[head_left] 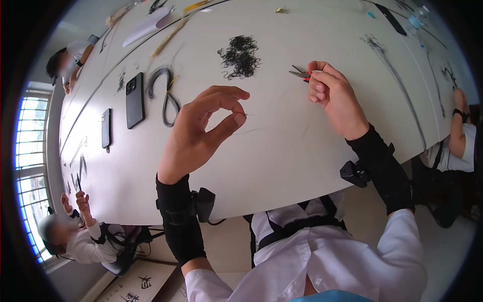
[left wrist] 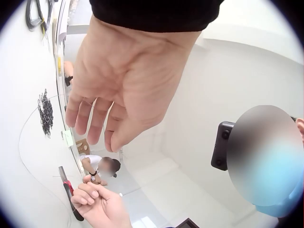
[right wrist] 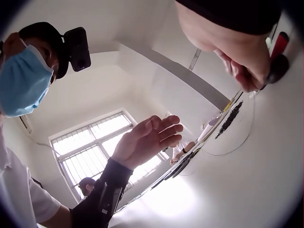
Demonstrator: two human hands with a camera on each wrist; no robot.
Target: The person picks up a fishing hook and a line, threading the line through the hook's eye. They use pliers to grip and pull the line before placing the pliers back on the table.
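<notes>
My left hand [head_left: 201, 128] is raised over the white table, its thumb and index finger pinching the end of a thin wire [head_left: 250, 115]. The wire runs on in a loose arc, seen as a fine curve in the right wrist view. My right hand [head_left: 332, 95] grips a pair of pliers [head_left: 300, 74] with red and black handles, the metal jaws pointing left and slightly apart. Part of the handles is hidden by the fingers. Beyond both hands lies a pile of small, dark, curled wire pieces [head_left: 239, 57].
Left of my left hand are a tied coil of dark wire [head_left: 170, 100], a large black phone [head_left: 135, 100] and a smaller phone [head_left: 106, 128]. Long wire strands [head_left: 400, 83] lie at the right, near a water bottle [head_left: 416, 21]. Other people sit around the table [head_left: 282, 166].
</notes>
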